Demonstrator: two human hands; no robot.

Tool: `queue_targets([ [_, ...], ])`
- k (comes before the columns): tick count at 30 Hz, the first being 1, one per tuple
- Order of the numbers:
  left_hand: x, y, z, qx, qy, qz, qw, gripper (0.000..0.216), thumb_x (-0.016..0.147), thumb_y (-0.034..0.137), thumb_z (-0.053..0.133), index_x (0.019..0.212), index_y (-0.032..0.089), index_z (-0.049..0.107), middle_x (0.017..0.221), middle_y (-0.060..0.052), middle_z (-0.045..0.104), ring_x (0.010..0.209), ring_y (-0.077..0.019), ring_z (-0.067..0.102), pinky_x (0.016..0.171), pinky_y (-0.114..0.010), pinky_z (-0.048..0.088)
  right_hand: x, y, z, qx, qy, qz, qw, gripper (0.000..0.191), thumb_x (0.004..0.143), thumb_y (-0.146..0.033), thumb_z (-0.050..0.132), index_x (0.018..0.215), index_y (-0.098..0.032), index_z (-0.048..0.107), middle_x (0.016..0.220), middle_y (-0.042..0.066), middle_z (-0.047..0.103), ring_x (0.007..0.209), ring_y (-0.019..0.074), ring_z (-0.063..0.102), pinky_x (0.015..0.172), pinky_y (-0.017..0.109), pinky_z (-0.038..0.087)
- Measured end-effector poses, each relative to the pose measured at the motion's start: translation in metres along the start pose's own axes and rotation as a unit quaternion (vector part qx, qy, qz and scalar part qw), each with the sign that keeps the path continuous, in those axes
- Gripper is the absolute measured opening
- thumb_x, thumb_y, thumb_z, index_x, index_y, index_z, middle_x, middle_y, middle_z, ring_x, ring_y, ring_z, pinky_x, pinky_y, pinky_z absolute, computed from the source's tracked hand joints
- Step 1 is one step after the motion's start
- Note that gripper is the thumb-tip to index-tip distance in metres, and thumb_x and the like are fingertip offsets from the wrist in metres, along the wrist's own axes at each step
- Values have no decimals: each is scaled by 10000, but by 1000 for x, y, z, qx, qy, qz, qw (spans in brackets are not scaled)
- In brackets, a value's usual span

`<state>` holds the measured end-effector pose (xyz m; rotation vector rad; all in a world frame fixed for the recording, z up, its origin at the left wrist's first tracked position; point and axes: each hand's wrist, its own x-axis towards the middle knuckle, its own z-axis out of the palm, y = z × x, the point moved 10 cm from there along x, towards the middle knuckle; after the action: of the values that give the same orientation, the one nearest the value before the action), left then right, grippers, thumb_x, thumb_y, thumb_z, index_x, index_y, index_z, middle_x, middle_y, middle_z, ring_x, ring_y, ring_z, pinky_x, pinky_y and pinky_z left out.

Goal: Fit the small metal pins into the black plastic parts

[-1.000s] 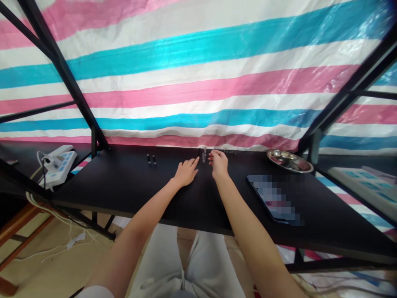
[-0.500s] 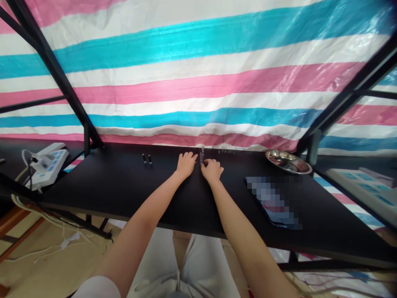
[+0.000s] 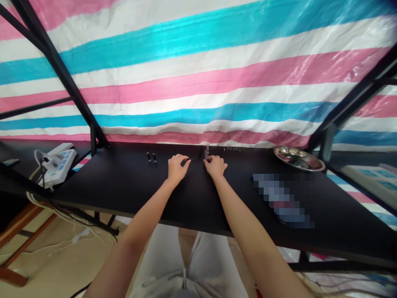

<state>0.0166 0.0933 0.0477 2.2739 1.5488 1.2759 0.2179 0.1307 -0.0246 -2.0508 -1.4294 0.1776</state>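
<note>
Both my hands rest at the far middle of a black table (image 3: pixel 130 186). My left hand (image 3: pixel 176 167) lies palm down with its fingers curled, and I cannot see anything in it. My right hand (image 3: pixel 214 165) is closed in a pinch near a small clear upright piece (image 3: pixel 206 152) by the table's far edge; whether the fingers touch it is unclear. Two small dark pieces (image 3: pixel 151 157) stand to the left of my left hand. A short row of tiny dark pieces (image 3: pixel 231 149) lies beyond my right hand.
A metal dish (image 3: pixel 298 157) sits at the far right of the table, and a dark flat device (image 3: pixel 282 199) lies in front of it. A white power strip (image 3: pixel 58 159) with cables sits on the left. Black frame bars and a striped tarp enclose the back.
My left hand has drawn back to the left and curled its fingers. My right hand stays near the clear piece. The camera view has shifted slightly.
</note>
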Motion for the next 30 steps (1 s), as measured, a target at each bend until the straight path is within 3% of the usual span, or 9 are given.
queue_targets([
  [8,-9,-15,-12,-129,58,-12,990,127,739,252,638,845,202,686,792,-22,630,715,-124,533,739,-277,435,-2,-4,-4,16,13,-26,999,178,757,-331,536,785,-209,662,916,63,616,871,226,478,738,361,257],
  [14,-9,-30,-14,-175,86,-54,979,156,738,291,633,848,199,693,786,-22,624,674,-109,533,722,-265,450,-29,-51,-8,-16,2,-208,978,182,794,-286,479,761,-189,628,715,27,610,740,172,500,715,323,211],
  [17,-10,-33,-14,-193,89,-63,975,164,737,300,629,848,196,691,789,-23,623,673,-108,538,710,-258,454,-41,-66,-12,-13,3,-252,968,179,807,-270,469,752,-181,613,691,20,603,708,157,501,694,309,198],
  [30,-9,-26,-16,-172,89,-23,981,127,743,242,624,846,195,682,793,-23,633,678,-112,540,714,-265,456,-52,-78,-13,-38,0,-295,955,158,805,-239,453,714,-173,563,682,28,603,698,159,494,697,304,193],
])
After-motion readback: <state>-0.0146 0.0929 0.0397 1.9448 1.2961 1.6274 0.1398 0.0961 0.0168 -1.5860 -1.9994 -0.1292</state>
